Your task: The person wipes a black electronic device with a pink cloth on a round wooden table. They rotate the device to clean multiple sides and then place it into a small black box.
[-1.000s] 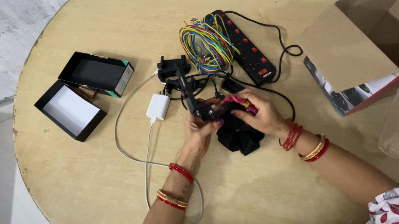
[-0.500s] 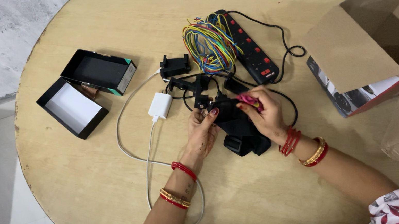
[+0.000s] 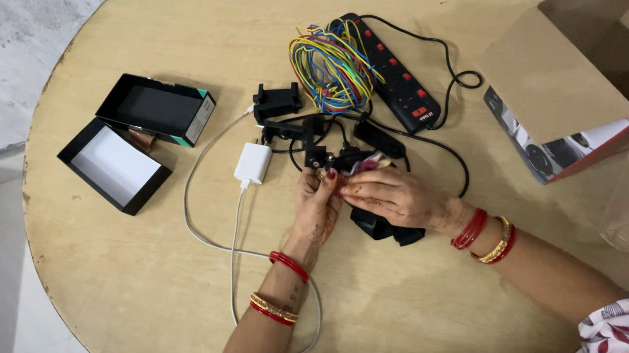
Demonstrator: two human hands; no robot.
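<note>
A round table [image 3: 144,307] of pale, smooth wood grain is filling most of the frame. At its centre a soft black fabric pouch [image 3: 383,224] is lying crumpled, partly under the hands. The left hand [image 3: 318,200] is curling its fingers closed around the pouch's upper edge, beside a small black clamp piece [image 3: 315,154]. The right hand [image 3: 393,196] is lying flatter across the pouch, fingers stretching toward the left hand and pinching a small pink and white item [image 3: 366,164] against the fabric; what that item is cannot be told. Both wrists are wearing red and gold bangles.

Just above the hands, a loose coil of thin yellow, blue, red and green wires [image 3: 331,63] is resting against a long black power strip [image 3: 396,75] with red switches, its black cord looping toward the right. A black plastic bracket [image 3: 276,101] is sitting left of the coil. A white, rounded-square charger [image 3: 254,163] is trailing a glossy white cable [image 3: 209,244] down toward the lower centre. At upper left, a shallow black box [image 3: 157,108] and its white-lined lid [image 3: 114,167] are lying open, touching each other. At right, an open brown cardboard carton [image 3: 616,101] is standing at the table's edge.
</note>
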